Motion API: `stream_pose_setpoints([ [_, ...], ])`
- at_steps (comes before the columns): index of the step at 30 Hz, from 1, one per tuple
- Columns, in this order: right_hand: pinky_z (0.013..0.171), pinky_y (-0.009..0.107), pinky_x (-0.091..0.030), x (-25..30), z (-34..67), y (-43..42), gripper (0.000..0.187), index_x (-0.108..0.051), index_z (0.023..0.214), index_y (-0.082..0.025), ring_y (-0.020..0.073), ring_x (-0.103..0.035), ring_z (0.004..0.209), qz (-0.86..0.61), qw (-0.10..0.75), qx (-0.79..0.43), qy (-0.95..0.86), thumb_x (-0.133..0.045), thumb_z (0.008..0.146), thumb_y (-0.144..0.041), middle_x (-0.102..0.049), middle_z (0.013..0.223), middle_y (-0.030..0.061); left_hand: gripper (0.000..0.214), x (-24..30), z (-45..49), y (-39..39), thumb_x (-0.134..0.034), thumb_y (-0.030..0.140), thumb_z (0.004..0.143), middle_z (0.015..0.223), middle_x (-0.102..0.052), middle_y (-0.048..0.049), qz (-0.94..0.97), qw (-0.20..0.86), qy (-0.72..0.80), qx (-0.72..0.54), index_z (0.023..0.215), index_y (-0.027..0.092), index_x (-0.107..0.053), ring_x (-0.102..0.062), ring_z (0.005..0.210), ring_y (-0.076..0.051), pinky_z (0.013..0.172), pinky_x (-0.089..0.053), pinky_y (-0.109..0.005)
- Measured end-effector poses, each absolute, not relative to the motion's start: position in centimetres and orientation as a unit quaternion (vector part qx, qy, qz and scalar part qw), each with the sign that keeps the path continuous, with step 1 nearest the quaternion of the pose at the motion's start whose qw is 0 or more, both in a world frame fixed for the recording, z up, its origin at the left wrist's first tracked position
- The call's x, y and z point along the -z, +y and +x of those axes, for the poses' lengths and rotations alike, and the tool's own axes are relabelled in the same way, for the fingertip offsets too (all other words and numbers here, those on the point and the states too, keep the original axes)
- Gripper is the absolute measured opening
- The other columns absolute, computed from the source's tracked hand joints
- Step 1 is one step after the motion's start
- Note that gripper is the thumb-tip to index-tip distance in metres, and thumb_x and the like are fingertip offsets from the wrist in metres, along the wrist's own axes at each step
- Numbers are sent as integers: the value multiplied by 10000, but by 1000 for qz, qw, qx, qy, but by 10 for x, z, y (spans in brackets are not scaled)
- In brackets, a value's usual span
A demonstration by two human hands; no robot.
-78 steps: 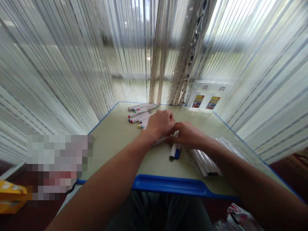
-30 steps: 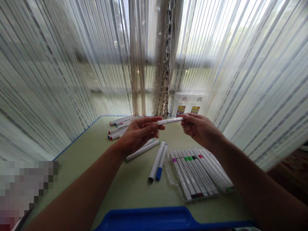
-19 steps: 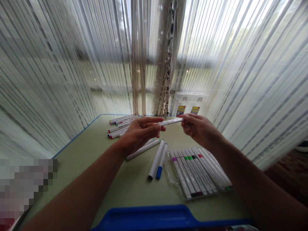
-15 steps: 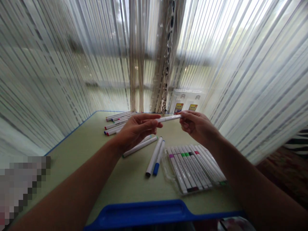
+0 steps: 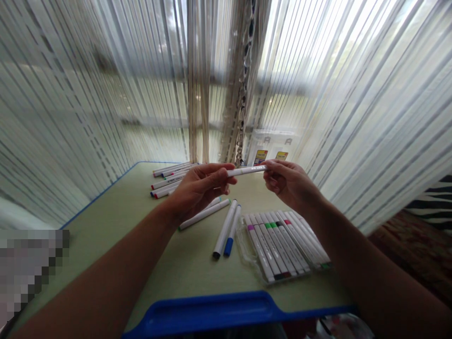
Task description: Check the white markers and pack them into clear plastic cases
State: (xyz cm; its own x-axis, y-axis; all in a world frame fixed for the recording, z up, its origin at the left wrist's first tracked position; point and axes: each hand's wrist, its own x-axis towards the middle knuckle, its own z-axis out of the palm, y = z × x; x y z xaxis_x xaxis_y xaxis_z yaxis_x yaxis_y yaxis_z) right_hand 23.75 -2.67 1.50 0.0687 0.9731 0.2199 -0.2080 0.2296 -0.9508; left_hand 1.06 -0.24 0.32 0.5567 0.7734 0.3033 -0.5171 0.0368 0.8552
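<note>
I have the white marker [image 5: 245, 170] pinched by left fingers [image 5: 216, 179] and right fingers [image 5: 278, 165], each covering an end; its print is too blurred to read. Just beyond them, I can't read the yellow labels [image 5: 261, 154] on a clear case [image 5: 271, 141]. Below the right fingers, the forearm [image 5: 353, 245] partly hides a marker tray [image 5: 250, 255] on the worktop [image 5: 197, 273].

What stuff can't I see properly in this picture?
In the head view:
- Both ends of the held marker: covered by the left hand and right hand.
- Part of the far marker pile: behind the left hand.
- Right side of the flat marker case: behind the right forearm.
- Small print on the yellow-topped label: too tiny.
- Lower-left thing: blurred into blocks.
</note>
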Motion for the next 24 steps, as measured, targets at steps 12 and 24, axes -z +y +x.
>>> stream_pose_setpoints([
  [12,401,223,-261,-16,235,-28,156,-712,728,-168,64,-398,452,-391,622,-485,-475,-789,715,-304,-600,600,14,265,3,8,2,-857,181,709,790,-754,-44,538,702,117,-451,967,215,-802,-641,660,-89,687,-506,-241],
  [24,403,239,-256,-17,235,-30,142,-707,729,-177,71,-396,456,-392,619,-470,-492,-767,744,-305,-598,609,15,153,-2,10,-1,-871,237,686,703,-738,-34,528,704,129,-457,819,200,-805,-611,607,-82,641,-483,-238],
])
